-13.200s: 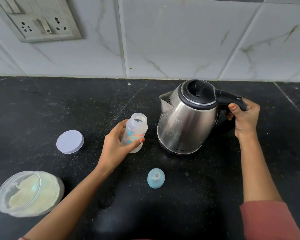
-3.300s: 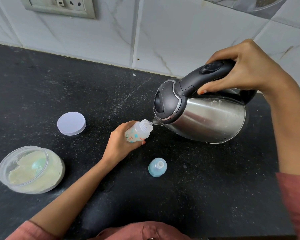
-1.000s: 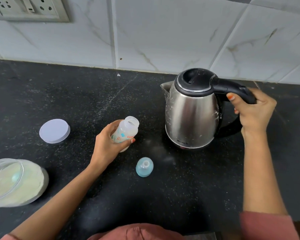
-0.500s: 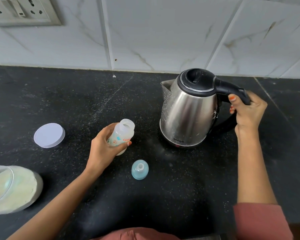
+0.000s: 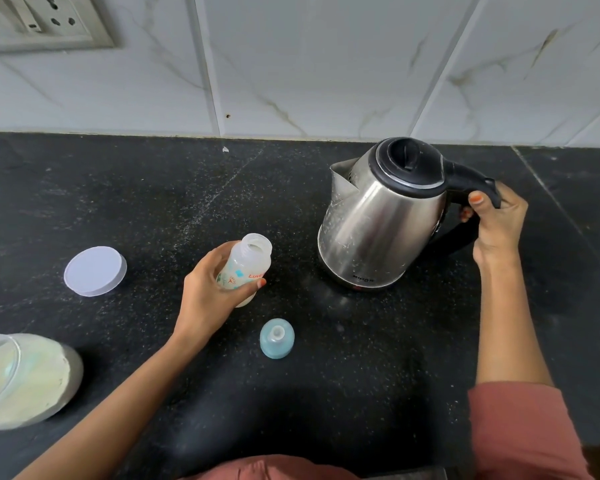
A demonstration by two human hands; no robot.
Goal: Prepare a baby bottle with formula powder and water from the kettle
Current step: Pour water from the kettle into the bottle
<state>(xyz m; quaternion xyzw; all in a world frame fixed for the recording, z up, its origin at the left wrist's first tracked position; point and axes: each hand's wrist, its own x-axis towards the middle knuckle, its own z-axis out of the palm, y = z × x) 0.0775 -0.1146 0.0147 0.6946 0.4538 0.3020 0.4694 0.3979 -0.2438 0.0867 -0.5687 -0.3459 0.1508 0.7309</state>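
My left hand (image 5: pixel 207 292) grips a small open baby bottle (image 5: pixel 248 266) with milky contents, tilted slightly, its base near the black counter (image 5: pixel 153 202). To its right the steel kettle (image 5: pixel 378 223) stands on the counter with its black lid shut. My right hand (image 5: pixel 496 220) is curled round the kettle's black handle. The blue teat cap (image 5: pixel 276 337) of the bottle lies on the counter in front of the bottle, apart from both hands.
A clear jar of pale formula powder (image 5: pixel 18 379) lies at the left edge, partly cut off. Its white round lid (image 5: pixel 95 270) lies flat further back. A tiled wall with a socket plate (image 5: pixel 39 22) rises behind the counter.
The kettle went from pouring into the bottle to standing upright on the counter. Over the last second both hands keep their holds; only the view has shifted slightly.
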